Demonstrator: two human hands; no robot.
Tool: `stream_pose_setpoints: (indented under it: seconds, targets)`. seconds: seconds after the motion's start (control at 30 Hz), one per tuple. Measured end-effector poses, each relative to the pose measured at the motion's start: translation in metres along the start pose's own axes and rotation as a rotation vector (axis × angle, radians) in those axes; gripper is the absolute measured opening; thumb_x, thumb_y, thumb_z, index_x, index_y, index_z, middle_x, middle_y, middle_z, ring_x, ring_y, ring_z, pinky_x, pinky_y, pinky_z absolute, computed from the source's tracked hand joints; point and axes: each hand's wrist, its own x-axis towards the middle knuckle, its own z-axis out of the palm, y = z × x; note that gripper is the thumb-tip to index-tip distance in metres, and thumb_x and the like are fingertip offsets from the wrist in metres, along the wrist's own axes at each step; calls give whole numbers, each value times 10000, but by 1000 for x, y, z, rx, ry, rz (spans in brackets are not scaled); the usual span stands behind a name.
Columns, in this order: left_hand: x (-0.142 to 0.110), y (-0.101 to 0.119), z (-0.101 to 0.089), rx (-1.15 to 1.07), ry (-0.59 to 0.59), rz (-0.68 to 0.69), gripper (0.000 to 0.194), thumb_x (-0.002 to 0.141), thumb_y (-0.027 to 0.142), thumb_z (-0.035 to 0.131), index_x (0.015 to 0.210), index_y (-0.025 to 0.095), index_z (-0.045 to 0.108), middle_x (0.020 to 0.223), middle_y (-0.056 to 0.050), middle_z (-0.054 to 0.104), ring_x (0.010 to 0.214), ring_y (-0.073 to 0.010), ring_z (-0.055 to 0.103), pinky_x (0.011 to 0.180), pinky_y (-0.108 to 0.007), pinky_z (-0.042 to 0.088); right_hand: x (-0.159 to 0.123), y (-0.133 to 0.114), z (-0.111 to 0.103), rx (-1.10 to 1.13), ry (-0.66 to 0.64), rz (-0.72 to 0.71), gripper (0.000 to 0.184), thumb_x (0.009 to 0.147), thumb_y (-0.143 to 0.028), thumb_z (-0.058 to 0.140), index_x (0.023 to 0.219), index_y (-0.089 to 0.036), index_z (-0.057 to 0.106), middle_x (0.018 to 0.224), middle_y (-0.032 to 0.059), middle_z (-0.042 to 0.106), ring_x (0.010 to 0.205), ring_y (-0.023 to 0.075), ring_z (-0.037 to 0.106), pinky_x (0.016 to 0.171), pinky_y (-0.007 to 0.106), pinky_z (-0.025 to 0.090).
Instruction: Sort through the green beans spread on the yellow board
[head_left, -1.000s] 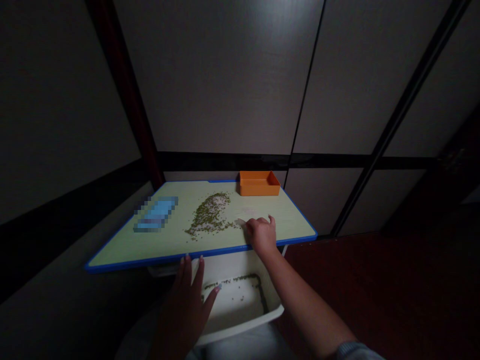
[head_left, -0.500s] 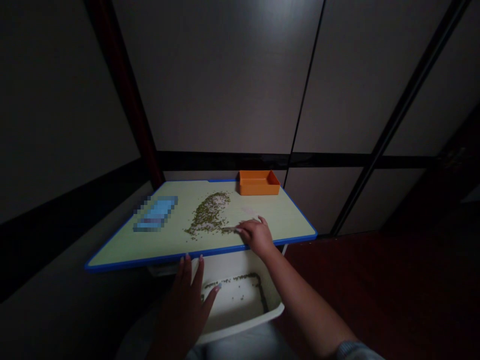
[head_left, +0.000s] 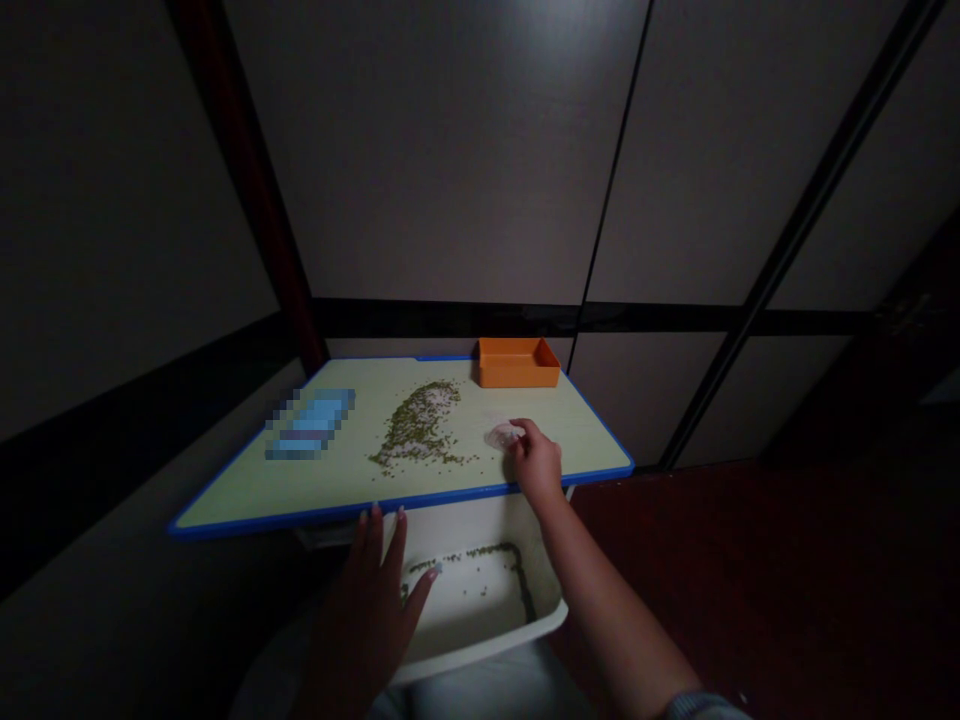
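On the pale table board with a blue rim lies a spread of small green beans or seeds, mixed with pale bits. To its right, my right hand is closed in a pinch above the board. Its fingertips are at the right edge of a faint pinkish round patch; what they hold, if anything, I cannot make out. My left hand has its fingers spread at the board's front edge, over the left side of a white bin. Green grains lie along the bin's inner edges.
An orange open box stands at the back right of the board. A blurred-out blue object lies at the left. Dark cabinet panels rise directly behind the board, and the dark red floor shows at right.
My right hand has moved right, away from the edge of the green pile to the round patch. The thin pale thing seen at its fingertips before no longer shows there. My left hand stays put.
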Motion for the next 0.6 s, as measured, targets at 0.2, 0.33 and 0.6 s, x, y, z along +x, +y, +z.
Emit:
stream_pose_setpoints:
  seconds: [0.2,0.33,0.6]
  targets:
    - [0,1,0,-3,-9,-8,704,854,509,466,1430,125,343,1532,-232,287,1422,-363,254,1058,-505,414,-4,-3,-8,-144,-30,8,298,875,-195,494,1134,-272,619,883,21,703,895,177,598,800,295,286]
    - [-1,1,1,-12,-26,-17,705,854,513,466,1434,135,333,1543,-217,273,1432,-352,232,1068,-504,403,-4,-2,-10,-189,-19,3,343,881,-164,479,1180,-271,610,987,47,702,957,193,582,792,308,275]
    - [1,1,0,-9,-27,-30,715,845,528,464,1434,140,344,1529,-213,309,1425,-360,249,1042,-510,428,-4,-2,-11,-214,-27,-5,336,911,-186,468,1193,-314,600,1036,35,686,1009,204,542,758,307,270]
